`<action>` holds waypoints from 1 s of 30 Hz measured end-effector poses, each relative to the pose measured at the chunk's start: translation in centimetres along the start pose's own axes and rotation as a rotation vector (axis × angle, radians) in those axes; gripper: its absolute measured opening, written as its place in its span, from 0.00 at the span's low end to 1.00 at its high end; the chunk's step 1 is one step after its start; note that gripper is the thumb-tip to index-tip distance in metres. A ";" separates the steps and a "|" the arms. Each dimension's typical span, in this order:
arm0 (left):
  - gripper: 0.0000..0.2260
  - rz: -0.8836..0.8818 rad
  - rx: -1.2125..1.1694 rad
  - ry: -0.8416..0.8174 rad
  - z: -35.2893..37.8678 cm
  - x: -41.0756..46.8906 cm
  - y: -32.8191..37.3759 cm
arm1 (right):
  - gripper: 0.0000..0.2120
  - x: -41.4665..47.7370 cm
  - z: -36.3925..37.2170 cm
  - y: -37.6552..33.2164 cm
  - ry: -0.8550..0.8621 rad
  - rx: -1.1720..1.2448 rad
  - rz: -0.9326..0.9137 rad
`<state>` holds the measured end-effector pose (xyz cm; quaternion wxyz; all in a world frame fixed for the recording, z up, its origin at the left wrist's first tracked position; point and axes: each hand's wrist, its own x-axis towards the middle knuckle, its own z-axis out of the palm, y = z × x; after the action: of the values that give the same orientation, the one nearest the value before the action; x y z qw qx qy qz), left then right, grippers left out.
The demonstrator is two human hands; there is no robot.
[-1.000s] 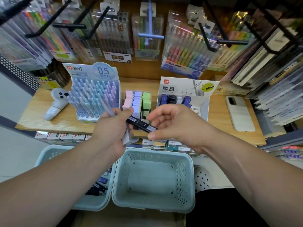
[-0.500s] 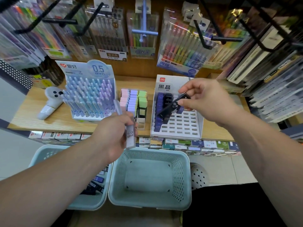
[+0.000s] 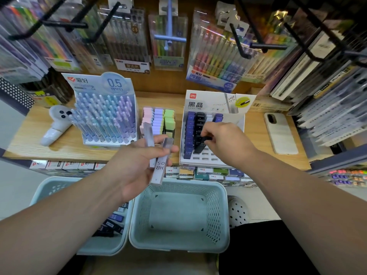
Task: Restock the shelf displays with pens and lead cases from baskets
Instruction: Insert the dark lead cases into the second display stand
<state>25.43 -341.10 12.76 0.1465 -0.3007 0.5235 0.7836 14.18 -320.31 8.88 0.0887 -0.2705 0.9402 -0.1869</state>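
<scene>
Pen display (image 3: 107, 108) header: "爱好" and "0.5 mm".
Lead display (image 3: 214, 104) header: red "deli" logo, "黑晶", "HB 0.5".
Grey case (image 3: 158, 167): "HB 0.5" along its side.
Black case (image 3: 199, 145): "HB 0.5".
Purple case (image 3: 188, 152), front of lead display: "HB".
Pen pack (image 3: 129, 42): "0.5" at top, "复古色" on its label.
Highlighter pack (image 3: 216, 56): "爱好".
Boxes (image 3: 202, 171) below: print too small to read.

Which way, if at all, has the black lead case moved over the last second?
Yes. The black lead case went rightward, from before the eraser box onto the lead display, pinched by the right hand.
</scene>
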 end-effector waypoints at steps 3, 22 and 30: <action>0.13 -0.005 0.004 0.014 0.0 -0.2 0.0 | 0.08 0.2 0.0 -0.3 -0.013 -0.015 -0.028; 0.06 -0.002 0.124 0.050 0.3 -0.4 -0.3 | 0.12 0.4 1.5 -0.1 -0.028 -0.144 -0.057; 0.12 0.020 0.095 -0.007 0.3 -0.2 -0.3 | 0.12 0.5 -1.2 -3.4 -0.053 0.739 0.129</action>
<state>25.67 -340.63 12.76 0.1546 -0.2852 0.5628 0.7603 15.07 -322.92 11.34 0.2162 -0.1654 0.8217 -0.5006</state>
